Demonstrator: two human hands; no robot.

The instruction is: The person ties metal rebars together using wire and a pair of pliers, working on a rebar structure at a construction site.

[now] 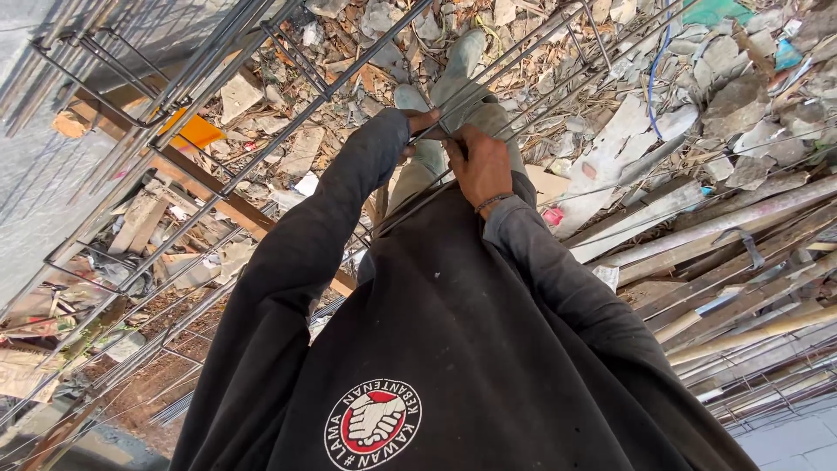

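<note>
Steel bar (488, 83): long axis slanted away up-right; gripped at one spot by right hand (481, 166), fingers clenched; left hand (422, 122) touching, grip unclear; rubble (732, 96) beneath.

The ground (288, 157) is bare earth strewn with broken concrete rubble (741, 96), dry leaves (349, 78), wooden planks (697, 235) and an orange scrap (193, 131).
</note>
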